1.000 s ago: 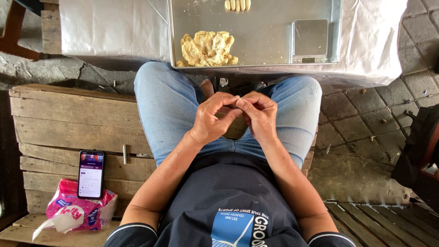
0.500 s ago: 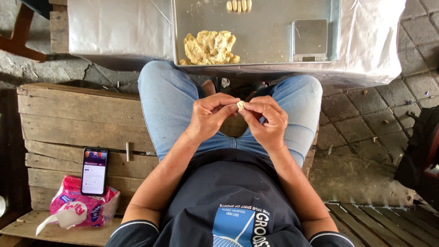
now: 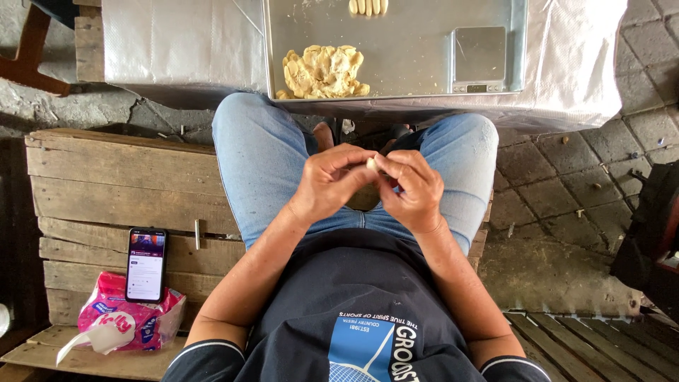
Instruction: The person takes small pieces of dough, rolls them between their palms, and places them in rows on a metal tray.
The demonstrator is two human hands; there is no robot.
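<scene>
A table [image 3: 184, 49] wrapped in silvery plastic is seen at the top, and a metal tray [image 3: 417, 64] is laid on it. In the tray, a dough heap [image 3: 322, 71] sits left of a small scale [image 3: 479, 60]; shaped pieces [image 3: 368, 6] are lined at the far edge. Below the table, a wooden bench [image 3: 106, 184] carries a phone [image 3: 146, 263] propped on a pink tissue pack [image 3: 120, 322].

Outdoor dough workstation: paving stones [image 3: 566, 191], tray [image 3: 424, 64]
</scene>
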